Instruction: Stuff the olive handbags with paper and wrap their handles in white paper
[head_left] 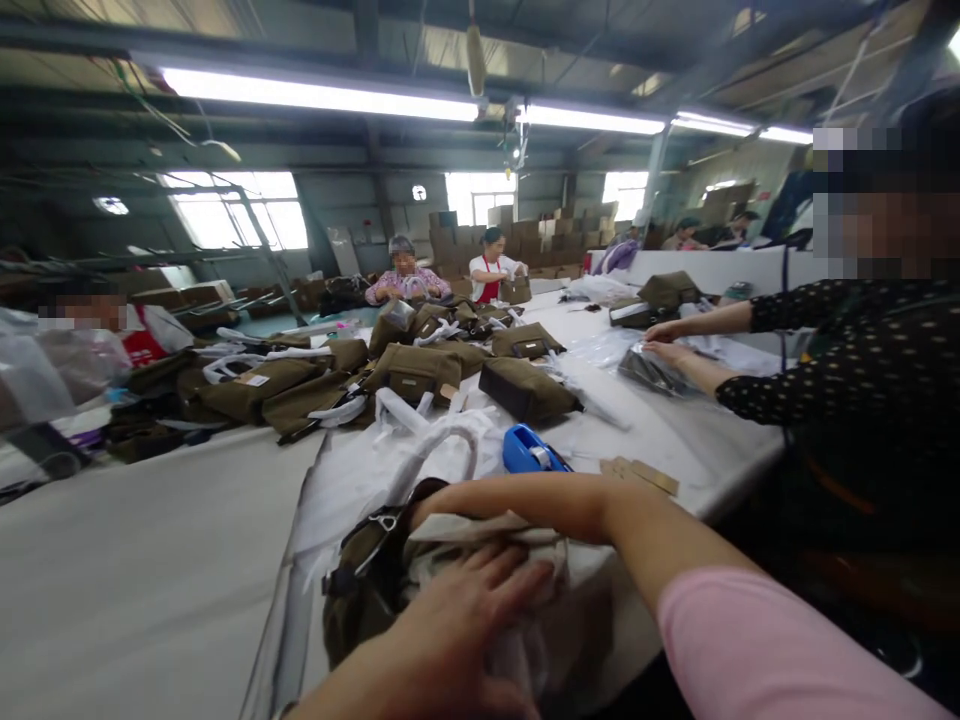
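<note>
Both palms down — left hand (450, 640) flat, right hand (480, 500) gripping the olive bag (360, 590).

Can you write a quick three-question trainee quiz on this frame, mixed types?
1. True or false: both of the wearer's hands are on the olive bag at the near table edge.
2. What lies just beyond the right hand? A) scissors B) blue tape dispenser C) red cup
3. Fill in: the co-worker's hands on the right press on a bag wrapped in clear ____.

Key
1. True: the left hand lies flat on it, the right hand rests across its top.
2. B
3. plastic
</note>
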